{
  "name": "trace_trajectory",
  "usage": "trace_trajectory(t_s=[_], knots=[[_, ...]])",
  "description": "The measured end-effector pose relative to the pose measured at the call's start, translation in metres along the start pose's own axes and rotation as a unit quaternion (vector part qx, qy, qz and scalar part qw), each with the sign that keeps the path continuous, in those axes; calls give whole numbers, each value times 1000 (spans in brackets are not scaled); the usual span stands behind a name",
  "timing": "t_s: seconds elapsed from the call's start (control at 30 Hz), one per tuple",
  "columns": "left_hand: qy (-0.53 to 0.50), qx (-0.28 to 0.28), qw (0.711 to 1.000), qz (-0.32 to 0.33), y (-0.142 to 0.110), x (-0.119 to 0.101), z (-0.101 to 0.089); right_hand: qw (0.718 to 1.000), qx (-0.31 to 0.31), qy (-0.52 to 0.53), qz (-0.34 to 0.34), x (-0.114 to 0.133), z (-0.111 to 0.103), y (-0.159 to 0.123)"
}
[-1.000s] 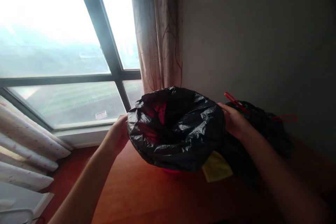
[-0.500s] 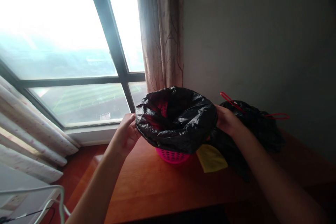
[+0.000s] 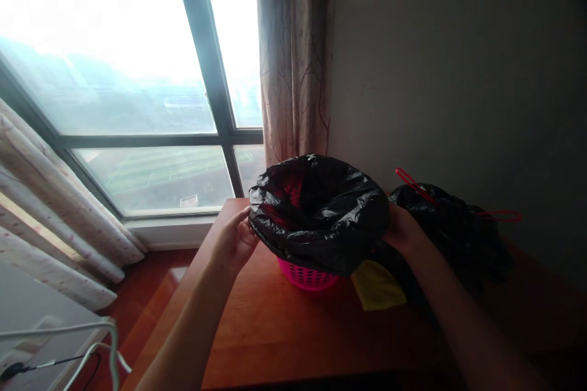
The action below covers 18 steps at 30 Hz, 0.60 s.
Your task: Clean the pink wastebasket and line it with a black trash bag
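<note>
A small pink mesh basket [image 3: 306, 276] stands on a reddish wooden table [image 3: 275, 330]. A black bin liner [image 3: 321, 214] is folded over its rim and hangs down its sides. My left hand [image 3: 235, 238] grips the liner at the left of the rim, fingers pinched on the plastic. At the right of the rim, my right hand [image 3: 403, 229] holds the liner, partly hidden behind it. A yellow cloth [image 3: 378, 285] lies on the table just right of the basket.
A second black bag with red drawstrings [image 3: 458, 226] lies at the right by the wall. Behind are a large window [image 3: 137, 91] and a patterned curtain [image 3: 296, 55]. More curtain [image 3: 55, 220] and a white cable [image 3: 68, 342] sit at the lower left.
The view has drawn back and shifted, so the table edge and pink basket show. Both hands stay on the liner's rim and have slid slightly lower on its sides.
</note>
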<state>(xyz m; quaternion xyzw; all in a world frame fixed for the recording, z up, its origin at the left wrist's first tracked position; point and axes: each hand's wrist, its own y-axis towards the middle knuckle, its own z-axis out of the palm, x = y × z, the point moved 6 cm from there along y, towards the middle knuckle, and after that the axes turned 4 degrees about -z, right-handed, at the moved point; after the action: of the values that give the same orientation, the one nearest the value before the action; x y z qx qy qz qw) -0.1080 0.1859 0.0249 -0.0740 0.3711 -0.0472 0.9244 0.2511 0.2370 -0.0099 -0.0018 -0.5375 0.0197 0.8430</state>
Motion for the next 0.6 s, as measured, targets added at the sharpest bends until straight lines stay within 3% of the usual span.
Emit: trace_trajectory(t_s=[0.1, 0.23, 0.33, 0.5, 0.6], knots=[[-61, 1, 998, 20, 2, 1, -1, 1000, -12, 10, -23, 0, -1, 1], [-131, -1, 989, 72, 1, 4, 2, 989, -71, 132, -13, -7, 6, -5], [-144, -17, 987, 64, -7, 12, 2, 975, -81, 205, -13, -13, 12, -20], [-130, -42, 987, 82, -41, 29, -5, 959, -52, 272, -53, -19, 21, -65], [-102, -74, 990, 67, -67, 55, -1, 965, -37, 256, -47, -25, 38, -93]])
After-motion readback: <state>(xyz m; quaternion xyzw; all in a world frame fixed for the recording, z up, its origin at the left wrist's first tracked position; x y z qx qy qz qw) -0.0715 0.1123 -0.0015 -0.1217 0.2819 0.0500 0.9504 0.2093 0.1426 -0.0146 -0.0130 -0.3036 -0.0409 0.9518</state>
